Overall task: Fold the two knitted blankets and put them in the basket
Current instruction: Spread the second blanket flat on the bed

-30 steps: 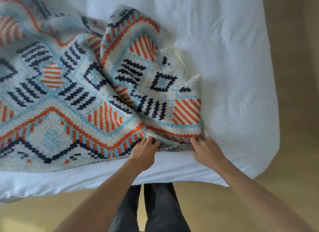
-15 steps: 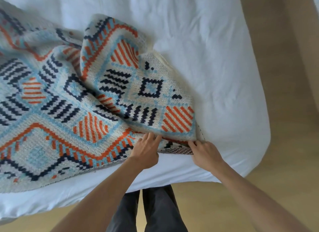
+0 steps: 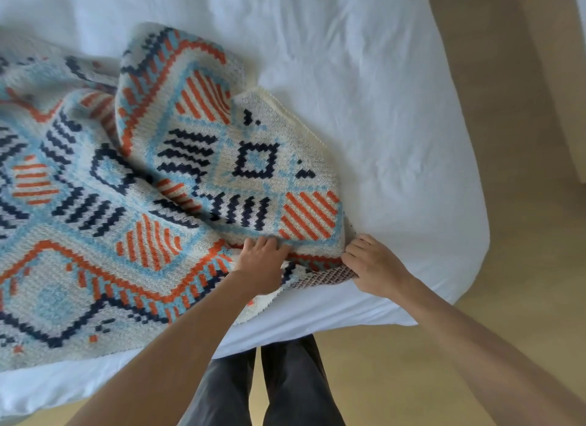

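— Which step are we at?
— First fold, I think. The blanket (image 3: pixel 152 210) lies on the bed (image 3: pixel 380 102). My right hand (image 3: pixel 372 268) pinches its near corner. My left hand (image 3: pixel 263 267) is on the hem beside it; gripping or pressing, I can't tell.
— Next?
— Probably carry the corner across, edges matched.

White-sheeted bed (image 3: pixel 364 76); patterned knitted blanket (image 3: pixel 133 203) rumpled on it.

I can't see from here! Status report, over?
Left grip and right grip hold knitted blanket at near edge. One flap folded over, on bed. Nothing in the way.
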Demonstrator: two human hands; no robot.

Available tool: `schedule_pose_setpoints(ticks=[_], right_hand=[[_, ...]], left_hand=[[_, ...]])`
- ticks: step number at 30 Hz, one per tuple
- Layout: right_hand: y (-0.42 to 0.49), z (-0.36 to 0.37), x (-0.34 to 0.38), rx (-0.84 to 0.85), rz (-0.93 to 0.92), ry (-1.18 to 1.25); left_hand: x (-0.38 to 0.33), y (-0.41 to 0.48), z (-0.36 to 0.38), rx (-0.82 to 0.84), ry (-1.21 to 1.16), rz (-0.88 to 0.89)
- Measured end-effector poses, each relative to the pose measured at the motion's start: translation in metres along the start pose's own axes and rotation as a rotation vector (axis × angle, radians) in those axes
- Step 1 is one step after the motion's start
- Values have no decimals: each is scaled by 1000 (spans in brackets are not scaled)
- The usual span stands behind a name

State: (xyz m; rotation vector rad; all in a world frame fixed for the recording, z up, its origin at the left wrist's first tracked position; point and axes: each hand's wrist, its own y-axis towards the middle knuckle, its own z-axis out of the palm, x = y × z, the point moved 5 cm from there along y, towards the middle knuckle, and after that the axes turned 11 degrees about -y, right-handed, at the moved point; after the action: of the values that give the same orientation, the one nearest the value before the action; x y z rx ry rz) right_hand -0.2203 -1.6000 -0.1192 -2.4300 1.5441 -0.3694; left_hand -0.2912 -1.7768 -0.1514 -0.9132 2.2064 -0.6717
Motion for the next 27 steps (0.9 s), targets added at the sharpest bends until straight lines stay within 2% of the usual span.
schedule_pose_setpoints(ticks=[2, 5, 7, 9, 12, 16, 19, 22, 27], right_hand=[[-10, 3, -2, 25, 14, -4], [-32, 12, -20, 187, 218, -44], [-41, 20, -25, 322, 303, -51], [-41, 27, -23, 369, 288, 23], [-31, 15, -27, 258, 343, 192], [-13, -3, -48, -26, 611, 363], [3, -2, -56, -79, 819, 451], [18, 6, -47, -4, 841, 479], [29, 14, -16, 39, 697, 495]], left_hand=[[-3, 1, 1, -19, -45, 14], [-8, 1, -2, -120, -161, 23], [-11, 1, -1, -89, -206, 19], [-13, 4, -4, -58, -254, 6], [-18, 14, -20, -154, -289, 27], [-22, 37, -58, -357, -272, 55], [-29, 59, -89, -431, -211, 43], [-39, 84, -110, -407, -126, 59], [-44, 109, -110, -165, 1, 111]])
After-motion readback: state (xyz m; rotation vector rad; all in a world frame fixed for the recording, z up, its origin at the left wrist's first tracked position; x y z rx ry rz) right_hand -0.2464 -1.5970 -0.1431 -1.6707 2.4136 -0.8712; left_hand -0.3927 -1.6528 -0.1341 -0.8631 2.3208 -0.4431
